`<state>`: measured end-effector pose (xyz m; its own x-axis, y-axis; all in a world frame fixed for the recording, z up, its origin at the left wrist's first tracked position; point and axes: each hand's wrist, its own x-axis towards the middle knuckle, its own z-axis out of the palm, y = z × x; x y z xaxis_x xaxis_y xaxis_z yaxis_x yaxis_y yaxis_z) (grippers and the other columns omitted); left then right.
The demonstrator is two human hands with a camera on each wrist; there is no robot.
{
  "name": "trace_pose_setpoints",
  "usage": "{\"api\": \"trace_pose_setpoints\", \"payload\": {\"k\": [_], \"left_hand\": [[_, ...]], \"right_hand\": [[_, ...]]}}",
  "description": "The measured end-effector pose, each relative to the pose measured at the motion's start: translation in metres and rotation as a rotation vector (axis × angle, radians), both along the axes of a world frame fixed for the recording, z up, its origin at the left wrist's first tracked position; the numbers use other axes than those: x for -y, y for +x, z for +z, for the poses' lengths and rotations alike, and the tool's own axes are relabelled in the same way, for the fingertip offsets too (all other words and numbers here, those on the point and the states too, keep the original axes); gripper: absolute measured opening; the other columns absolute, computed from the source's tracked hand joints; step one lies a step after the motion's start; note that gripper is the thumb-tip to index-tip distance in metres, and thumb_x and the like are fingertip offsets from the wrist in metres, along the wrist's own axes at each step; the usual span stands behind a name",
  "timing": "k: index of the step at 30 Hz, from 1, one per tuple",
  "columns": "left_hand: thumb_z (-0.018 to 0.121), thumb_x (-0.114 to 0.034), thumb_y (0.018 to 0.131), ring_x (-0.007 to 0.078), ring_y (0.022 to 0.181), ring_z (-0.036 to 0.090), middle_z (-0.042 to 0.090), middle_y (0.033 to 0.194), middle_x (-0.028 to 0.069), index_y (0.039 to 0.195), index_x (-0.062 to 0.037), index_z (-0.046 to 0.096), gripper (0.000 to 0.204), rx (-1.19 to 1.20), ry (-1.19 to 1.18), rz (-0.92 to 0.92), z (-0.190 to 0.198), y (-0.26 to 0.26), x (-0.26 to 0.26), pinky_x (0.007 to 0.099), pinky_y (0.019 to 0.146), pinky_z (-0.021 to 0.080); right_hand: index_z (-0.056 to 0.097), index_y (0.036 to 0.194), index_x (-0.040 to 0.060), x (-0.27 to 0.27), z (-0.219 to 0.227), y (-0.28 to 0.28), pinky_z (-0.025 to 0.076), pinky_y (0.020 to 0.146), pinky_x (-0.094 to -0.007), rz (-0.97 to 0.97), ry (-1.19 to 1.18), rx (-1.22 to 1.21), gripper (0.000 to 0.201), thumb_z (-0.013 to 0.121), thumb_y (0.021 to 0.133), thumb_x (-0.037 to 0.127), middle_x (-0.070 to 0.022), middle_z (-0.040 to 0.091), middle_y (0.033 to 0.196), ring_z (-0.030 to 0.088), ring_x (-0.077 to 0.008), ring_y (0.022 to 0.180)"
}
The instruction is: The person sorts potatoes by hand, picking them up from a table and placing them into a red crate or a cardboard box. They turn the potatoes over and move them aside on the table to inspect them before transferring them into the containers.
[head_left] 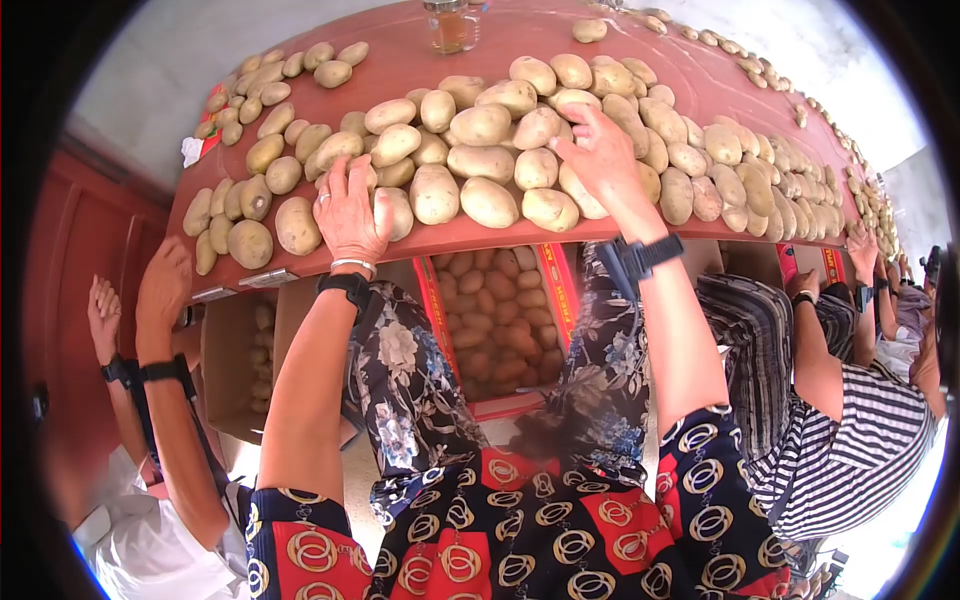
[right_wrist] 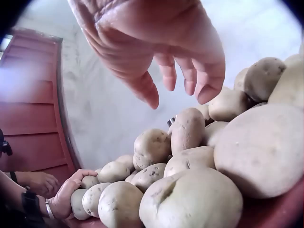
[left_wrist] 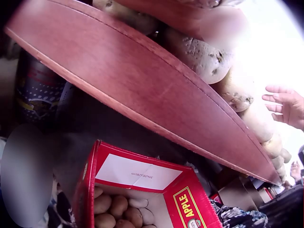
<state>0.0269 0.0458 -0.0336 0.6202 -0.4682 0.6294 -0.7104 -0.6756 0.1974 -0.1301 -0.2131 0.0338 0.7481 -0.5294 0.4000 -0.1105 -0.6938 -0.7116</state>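
Several pale potatoes point(head_left: 490, 200) lie heaped on a red table point(head_left: 400, 60). My left hand point(head_left: 350, 205) lies at the table's front edge, its fingers curled round a potato point(right_wrist: 78, 202) at the end of the heap; it also shows in the right wrist view point(right_wrist: 71, 192). My right hand point(head_left: 598, 150) is further right, over the middle of the heap. In the right wrist view this right hand point(right_wrist: 178, 95) hovers with relaxed, spread fingers just above the potatoes point(right_wrist: 190, 128), holding nothing. Under the table stands a red apple box point(left_wrist: 190, 204) partly filled with potatoes point(head_left: 495, 320).
A glass jar point(head_left: 452, 25) stands at the table's far edge. Other people crowd both sides: an arm point(head_left: 165, 300) reaches up at the left, and a striped-shirted person point(head_left: 840, 430) is at the right. A cardboard box point(head_left: 250, 360) sits below left. A red door point(right_wrist: 33, 118) stands to the left.
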Motion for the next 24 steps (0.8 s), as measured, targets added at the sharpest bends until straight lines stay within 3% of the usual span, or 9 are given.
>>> {"api": "trace_pose_setpoints", "payload": {"k": [2,5,9,17,19,21,22,23,24], "left_hand": [[0.052,-0.031,0.076,0.0353,0.116,0.045,0.045,0.131,0.0133,0.124,-0.0144,0.052,0.051,0.002,0.0,0.005,0.0,0.0,0.001,0.0469,0.095,0.037],[0.052,-0.031,0.076,0.0353,0.117,0.045,0.045,0.131,0.0131,0.124,-0.015,0.052,0.051,-0.004,-0.001,-0.003,0.0,0.002,0.002,0.047,0.095,0.037],[0.051,-0.027,0.077,0.0341,0.116,0.047,0.047,0.129,0.0122,0.126,-0.0148,0.05,0.05,0.032,0.0,0.006,0.0,-0.001,0.001,0.046,0.095,0.038],[0.05,-0.029,0.079,0.0336,0.116,0.047,0.047,0.13,0.0114,0.125,-0.0149,0.051,0.049,0.04,0.015,0.012,-0.005,0.006,0.0,0.0457,0.095,0.038],[0.05,-0.029,0.079,0.0337,0.116,0.047,0.048,0.129,0.0114,0.125,-0.0144,0.051,0.049,0.032,-0.005,0.015,-0.003,0.003,0.003,0.0459,0.095,0.038],[0.05,-0.028,0.078,0.0337,0.116,0.048,0.048,0.128,0.0114,0.125,-0.0141,0.051,0.048,0.049,0.018,0.031,-0.006,0.006,0.001,0.0459,0.095,0.038],[0.05,-0.028,0.078,0.0337,0.116,0.048,0.048,0.128,0.0114,0.125,-0.0141,0.051,0.048,0.043,0.027,0.038,-0.008,0.007,-0.001,0.0459,0.095,0.038],[0.051,-0.03,0.078,0.0345,0.115,0.047,0.047,0.129,0.0119,0.123,-0.0141,0.053,0.048,0.028,0.013,0.011,-0.009,0.009,-0.001,0.0467,0.095,0.038],[0.052,-0.032,0.077,0.0352,0.115,0.046,0.047,0.129,0.0124,0.122,-0.0141,0.054,0.048,0.018,-0.006,-0.019,-0.008,0.011,0.0,0.0475,0.095,0.038]], "right_hand": [[0.055,0.119,0.0043,0.009,-0.001,0.018,0.047,0.09,-0.0382,0.025,-0.17,-0.056,0.048,0.068,0.076,0.02,-0.0201,0.061,0.115,0.058,-0.0325,0.106],[0.054,0.119,0.005,0.012,-0.002,0.039,0.043,0.094,-0.04,0.005,-0.141,-0.286,0.046,0.065,0.077,0.02,-0.019,0.06,0.114,0.055,-0.0334,0.11],[0.053,0.114,0.0063,0.014,-0.012,0.048,0.046,0.089,-0.0408,0.014,-0.255,-0.37,0.05,0.073,0.07,0.023,-0.0188,0.063,0.107,0.059,-0.0348,0.103],[0.055,0.109,0.008,0.01,-0.011,0.042,0.047,0.08,-0.0424,0.063,-0.289,-0.344,0.043,0.072,0.072,0.023,-0.0172,0.065,0.097,0.061,-0.0354,0.092],[0.058,0.109,0.0094,0.006,-0.013,0.029,0.049,0.075,-0.0386,0.081,-0.315,-0.224,0.039,0.07,0.075,0.025,-0.0121,0.066,0.091,0.063,-0.0289,0.087],[0.06,0.107,0.0084,-0.009,-0.008,0.016,0.05,0.076,-0.0387,0.044,-0.015,-0.033,0.041,0.071,0.074,0.03,-0.0151,0.067,0.091,0.065,-0.0293,0.088],[0.061,0.106,0.0065,-0.008,-0.016,0.012,0.049,0.076,-0.0327,0.13,0.169,0.056,0.038,0.071,0.076,0.028,-0.0096,0.067,0.088,0.064,-0.0206,0.085],[0.061,0.106,0.0065,-0.016,-0.018,0.003,0.049,0.076,-0.0327,0.131,0.177,0.052,0.038,0.071,0.076,0.028,-0.0096,0.067,0.088,0.064,-0.0206,0.085],[0.061,0.106,0.0057,-0.027,-0.016,-0.013,0.049,0.077,-0.0307,0.217,0.427,-0.054,0.037,0.071,0.077,0.026,-0.0074,0.066,0.087,0.063,-0.0174,0.084]]}}
